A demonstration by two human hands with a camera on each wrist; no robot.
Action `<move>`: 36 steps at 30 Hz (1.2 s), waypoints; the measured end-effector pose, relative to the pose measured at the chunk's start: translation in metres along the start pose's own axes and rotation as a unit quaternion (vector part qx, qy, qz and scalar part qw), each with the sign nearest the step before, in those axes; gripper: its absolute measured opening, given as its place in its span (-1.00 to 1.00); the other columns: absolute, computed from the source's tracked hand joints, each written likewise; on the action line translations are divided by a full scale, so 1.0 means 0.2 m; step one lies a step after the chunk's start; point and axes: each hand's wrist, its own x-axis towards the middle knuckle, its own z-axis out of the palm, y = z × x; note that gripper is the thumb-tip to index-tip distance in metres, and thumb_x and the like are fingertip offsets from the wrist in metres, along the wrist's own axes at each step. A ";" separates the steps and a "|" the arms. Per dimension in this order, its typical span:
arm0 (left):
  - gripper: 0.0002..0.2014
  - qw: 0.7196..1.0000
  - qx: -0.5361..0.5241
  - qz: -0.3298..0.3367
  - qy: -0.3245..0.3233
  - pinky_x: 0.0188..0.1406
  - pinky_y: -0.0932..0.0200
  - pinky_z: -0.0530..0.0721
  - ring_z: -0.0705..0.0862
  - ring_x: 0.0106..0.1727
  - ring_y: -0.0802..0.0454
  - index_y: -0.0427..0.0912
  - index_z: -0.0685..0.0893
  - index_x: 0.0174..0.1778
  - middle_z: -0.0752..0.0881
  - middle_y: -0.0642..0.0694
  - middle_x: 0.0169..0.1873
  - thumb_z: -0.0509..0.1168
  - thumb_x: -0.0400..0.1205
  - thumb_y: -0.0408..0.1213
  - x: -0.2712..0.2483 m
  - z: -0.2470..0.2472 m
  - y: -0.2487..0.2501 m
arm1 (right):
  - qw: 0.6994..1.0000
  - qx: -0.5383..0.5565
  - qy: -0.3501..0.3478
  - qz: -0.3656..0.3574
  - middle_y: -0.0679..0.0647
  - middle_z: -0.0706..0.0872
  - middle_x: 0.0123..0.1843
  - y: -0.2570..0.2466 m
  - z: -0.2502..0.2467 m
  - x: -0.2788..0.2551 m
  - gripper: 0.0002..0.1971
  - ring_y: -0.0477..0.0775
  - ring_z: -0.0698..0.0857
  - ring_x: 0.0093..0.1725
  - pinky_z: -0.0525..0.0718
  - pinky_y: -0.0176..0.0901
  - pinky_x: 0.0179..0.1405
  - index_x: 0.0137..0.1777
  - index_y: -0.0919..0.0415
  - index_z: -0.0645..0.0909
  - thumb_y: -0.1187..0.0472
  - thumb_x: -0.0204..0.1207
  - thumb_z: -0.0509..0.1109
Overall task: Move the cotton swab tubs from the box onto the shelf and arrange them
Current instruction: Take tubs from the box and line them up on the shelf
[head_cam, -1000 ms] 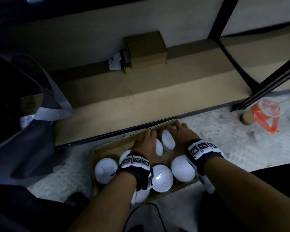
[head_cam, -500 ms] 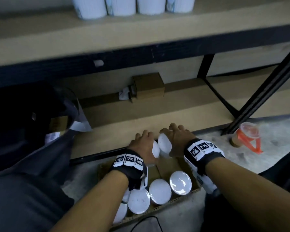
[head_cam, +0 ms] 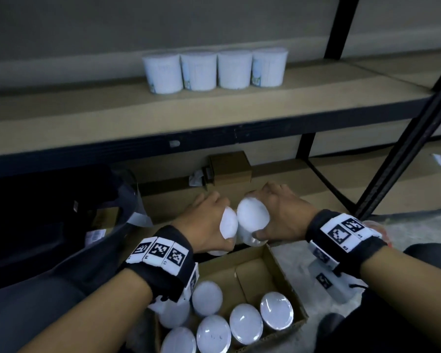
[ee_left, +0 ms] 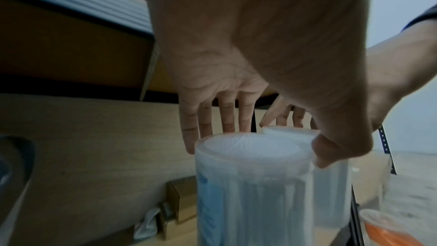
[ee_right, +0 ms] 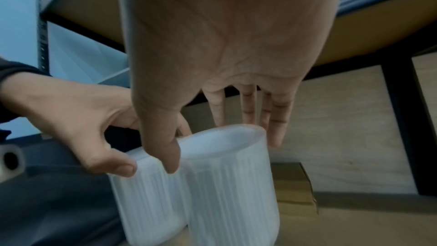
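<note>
No readable txt anywhere. Showing only black-and-white square code markers on left wristband (head_cam: 161,253) and right wristband (head_cam: 344,229), no letters/nos. Carrying small blue-green label patches on shelf tubs (head_cam: 214,68), too blurred to make out.

Four tubs (head_cam: 215,68) sit in a row side by side on the shelf (head_cam: 87,115), toward the back. Below and in front, the box (head_cam: 285,284) on the floor has six more tubs (head_cam: 245,323) packed in its near half. Two held tubs (head_cam: 252,217) hang side by side, touching, above the box's far edge, one in each hand.
</note>
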 end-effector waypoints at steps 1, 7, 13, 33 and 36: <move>-0.25 1.000 0.004 0.002 0.012 0.12 0.03 0.54 0.43 0.20 -0.08 0.00 0.47 0.35 0.44 0.00 0.18 0.42 0.27 0.23 -0.01 -0.05 0.00 | 1.000 -0.001 0.009 -0.003 0.03 0.38 0.33 -0.02 -0.05 -0.02 -0.12 0.12 0.36 0.31 0.51 0.03 0.27 0.54 -0.20 0.27 -0.27 0.20 0.51; -0.14 0.997 -0.001 0.002 0.071 0.27 0.00 0.55 0.46 0.19 0.00 0.06 0.48 0.41 0.48 0.09 0.22 0.19 0.19 0.38 -0.09 -0.31 -0.01 | 0.998 0.012 0.052 -0.039 -0.03 0.49 0.31 -0.10 -0.31 -0.10 -0.20 0.07 0.41 0.34 0.50 -0.07 0.29 0.51 -0.21 0.38 -0.24 0.23 0.55; -0.17 0.989 0.030 -0.009 0.146 0.30 0.02 0.55 0.50 0.21 -0.03 0.08 0.53 0.42 0.54 0.09 0.24 0.22 0.23 0.37 -0.18 -0.58 -0.01 | 0.989 0.021 0.117 -0.093 -0.16 0.55 0.17 -0.19 -0.55 -0.13 -0.33 -0.06 0.47 0.20 0.46 -0.20 0.13 0.40 -0.22 0.49 -0.19 0.25 0.54; -0.26 0.957 0.013 -0.056 0.284 0.18 0.26 0.47 0.55 0.22 0.09 0.07 0.65 0.33 0.63 0.11 0.17 0.35 0.27 0.36 -0.27 -1.16 -0.25 | 0.964 0.061 0.225 -0.129 -0.15 0.53 0.25 -0.45 -1.02 0.09 -0.43 -0.04 0.53 0.24 0.56 -0.14 0.11 0.26 -0.44 0.49 -0.34 0.20 0.47; -0.25 0.957 0.018 -0.068 0.281 0.23 0.21 0.53 0.55 0.25 0.10 0.09 0.64 0.34 0.63 0.13 0.18 0.32 0.27 0.39 -0.27 -1.18 -0.30 | 0.963 0.061 0.223 -0.137 -0.18 0.56 0.30 -0.49 -1.04 0.16 -0.41 -0.07 0.53 0.25 0.56 -0.16 0.10 0.26 -0.42 0.50 -0.36 0.17 0.45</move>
